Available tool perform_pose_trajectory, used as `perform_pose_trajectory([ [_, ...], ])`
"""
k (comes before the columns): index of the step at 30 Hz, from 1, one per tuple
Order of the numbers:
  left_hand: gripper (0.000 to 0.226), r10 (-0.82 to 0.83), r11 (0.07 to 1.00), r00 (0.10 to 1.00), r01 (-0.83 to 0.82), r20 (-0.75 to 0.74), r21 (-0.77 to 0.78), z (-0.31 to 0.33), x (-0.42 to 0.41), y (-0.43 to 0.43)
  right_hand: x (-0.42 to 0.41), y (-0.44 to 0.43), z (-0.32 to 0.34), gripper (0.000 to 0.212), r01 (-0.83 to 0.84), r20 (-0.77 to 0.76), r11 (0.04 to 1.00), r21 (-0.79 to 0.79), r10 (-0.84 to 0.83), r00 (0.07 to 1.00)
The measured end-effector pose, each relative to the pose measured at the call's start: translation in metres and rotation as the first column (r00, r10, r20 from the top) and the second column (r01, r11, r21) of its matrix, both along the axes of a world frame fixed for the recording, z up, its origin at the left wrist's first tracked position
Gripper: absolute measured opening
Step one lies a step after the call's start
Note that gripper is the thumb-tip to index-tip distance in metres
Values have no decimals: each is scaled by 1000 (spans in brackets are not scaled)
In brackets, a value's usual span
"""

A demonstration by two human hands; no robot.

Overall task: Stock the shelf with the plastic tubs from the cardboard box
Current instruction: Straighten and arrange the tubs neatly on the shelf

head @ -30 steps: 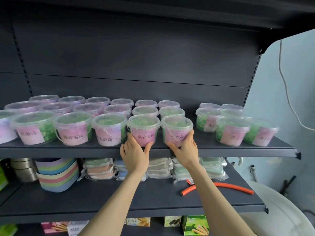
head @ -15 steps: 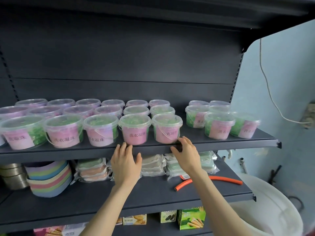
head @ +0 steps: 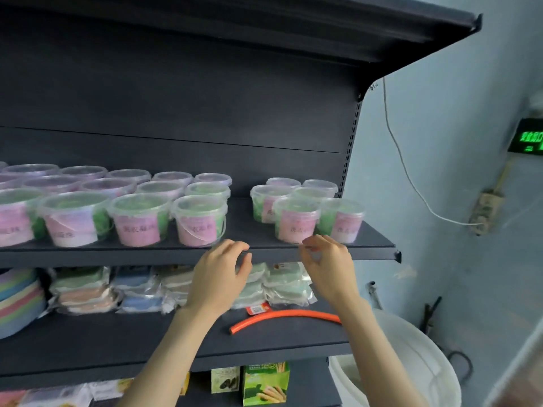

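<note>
I log: left hand (head: 219,274) and right hand (head: 329,267), apart, fingers loosely curled, holding nothing. Tubs (head: 199,221) in rows on shelf (head: 244,227), just above both hands.

My view cuts the leftmost tub (head: 14,218) and the green display (head: 529,141) off at the edges. The labels (head: 138,230) are too blurred for me to read. The right hand (head: 329,265) is smeared at its fingertips. The left hand (head: 219,274) covers some packets (head: 279,286).
</note>
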State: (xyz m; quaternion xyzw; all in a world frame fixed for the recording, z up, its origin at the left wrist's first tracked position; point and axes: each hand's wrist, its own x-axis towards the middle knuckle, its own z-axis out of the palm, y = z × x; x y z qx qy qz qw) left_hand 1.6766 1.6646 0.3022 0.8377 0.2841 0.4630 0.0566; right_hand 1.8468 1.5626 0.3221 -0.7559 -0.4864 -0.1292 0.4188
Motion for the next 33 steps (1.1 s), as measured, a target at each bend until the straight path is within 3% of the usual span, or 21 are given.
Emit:
perform_pose_trajectory([
  [4, 22, -26, 998, 1000, 27, 5, -65, -14, 52, -26, 46, -24, -10, 18, -19, 17, 999, -45, 20, 1000],
  [10, 45, 8, 999, 999, -6, 47, -37, 6, 111, -13, 101, -10, -3, 26, 1, 75, 1000, 0, -1, 997],
  [16, 63, 41, 990, 999, -39, 12, -134, 7, 156, 19, 137, 17, -5, 51, 58, 155, 998, -26, -54, 986],
  [18, 65, 18, 988, 998, -9, 58, -157, 2, 164, 24, 145, 26, -6, 54, 49, 96, 998, -40, -45, 994],
  [21, 67, 21, 989, 988, 1, 151, -145, -8, 166, 31, 144, 37, -9, 49, -26, -51, 998, 54, 28, 998],
  [25, 73, 76, 997, 962, -66, 261, -44, -20, 151, 45, 124, 54, -22, 49, -21, -15, 970, 241, 25, 1000],
  [27, 84, 114, 993, 932, -102, 344, -53, -27, 139, 49, 114, 61, -30, 66, -61, -49, 952, 301, 79, 996],
  [29, 98, 132, 990, 904, -97, 407, -105, -31, 129, 51, 107, 69, -35, 99, -89, -142, 947, 309, 139, 980],
  [31, 107, 173, 981, 915, -128, 365, -145, -35, 123, 52, 104, 76, -39, 124, -85, -231, 966, 243, 143, 962],
  [33, 109, 282, 955, 921, -242, 268, -174, -42, 123, 51, 104, 79, -43, 132, -79, -263, 982, 172, 123, 957],
])
